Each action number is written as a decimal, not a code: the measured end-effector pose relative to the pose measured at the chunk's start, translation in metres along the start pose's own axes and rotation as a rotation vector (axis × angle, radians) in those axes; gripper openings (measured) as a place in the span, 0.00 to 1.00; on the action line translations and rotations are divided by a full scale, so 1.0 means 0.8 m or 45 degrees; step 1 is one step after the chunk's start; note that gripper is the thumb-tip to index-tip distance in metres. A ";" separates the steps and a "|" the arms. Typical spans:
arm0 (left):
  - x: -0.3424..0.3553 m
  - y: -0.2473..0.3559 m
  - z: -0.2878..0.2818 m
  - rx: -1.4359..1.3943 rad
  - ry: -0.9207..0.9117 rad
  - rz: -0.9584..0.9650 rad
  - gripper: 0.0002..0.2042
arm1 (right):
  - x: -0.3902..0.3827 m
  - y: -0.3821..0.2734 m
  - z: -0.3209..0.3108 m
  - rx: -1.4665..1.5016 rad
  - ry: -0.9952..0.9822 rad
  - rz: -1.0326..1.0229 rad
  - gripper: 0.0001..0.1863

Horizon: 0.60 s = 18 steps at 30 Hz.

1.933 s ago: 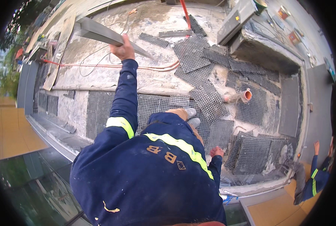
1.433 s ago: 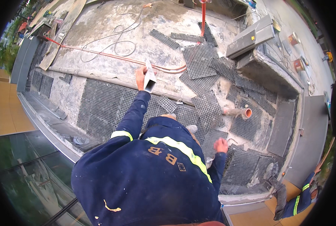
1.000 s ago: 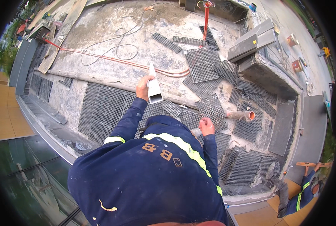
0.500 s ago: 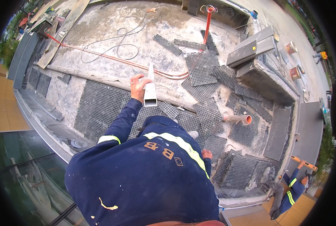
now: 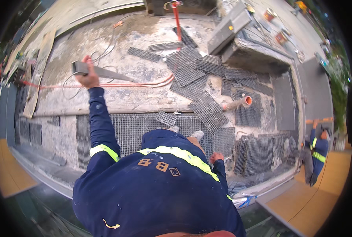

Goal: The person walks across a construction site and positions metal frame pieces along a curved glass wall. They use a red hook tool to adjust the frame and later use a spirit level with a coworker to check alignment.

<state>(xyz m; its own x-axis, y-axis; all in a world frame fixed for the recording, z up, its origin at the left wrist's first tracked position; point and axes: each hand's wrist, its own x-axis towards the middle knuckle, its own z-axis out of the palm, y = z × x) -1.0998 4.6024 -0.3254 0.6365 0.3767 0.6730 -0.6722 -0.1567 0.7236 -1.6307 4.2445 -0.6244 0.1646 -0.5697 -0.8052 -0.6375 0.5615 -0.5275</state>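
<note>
My left hand [image 5: 88, 77] grips a long square metal tube [image 5: 110, 74], raised at the left over the rubble-strewn floor; the tube's near end is beside my fingers and its far end reaches toward the middle. My right hand [image 5: 216, 157] hangs low by my right hip, fingers curled with nothing visible in them. Under and around my feet [image 5: 197, 135] lie black plastic grid panels [image 5: 132, 126]. More loose grid panels [image 5: 183, 67] overlap ahead of me, near an orange-mouthed pipe [image 5: 245, 102].
Orange conduits [image 5: 136, 84] and loose cable cross the floor. A concrete ledge [image 5: 251, 59] carries grey metal pieces [image 5: 229, 27], with buckets [image 5: 280, 38] beyond. A long board [image 5: 39, 75] lies at the left. A co-worker [image 5: 318, 154] works at the right edge with an orange level [image 5: 320, 119].
My left hand has swung left with the tube, which now lies more crosswise instead of pointing away from me. The view has turned. My right hand has dropped back toward my hip.
</note>
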 end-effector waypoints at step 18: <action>0.074 -0.027 0.058 0.334 0.046 0.028 0.12 | -0.090 0.038 0.036 -0.546 0.273 -0.060 0.14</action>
<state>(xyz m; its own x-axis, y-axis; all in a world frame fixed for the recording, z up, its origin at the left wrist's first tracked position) -1.0303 4.5856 -0.2942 0.6057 0.4020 0.6867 -0.5620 -0.3948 0.7268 -1.6406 4.3201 -0.5900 0.0708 -0.7246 -0.6856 -0.8934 0.2596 -0.3667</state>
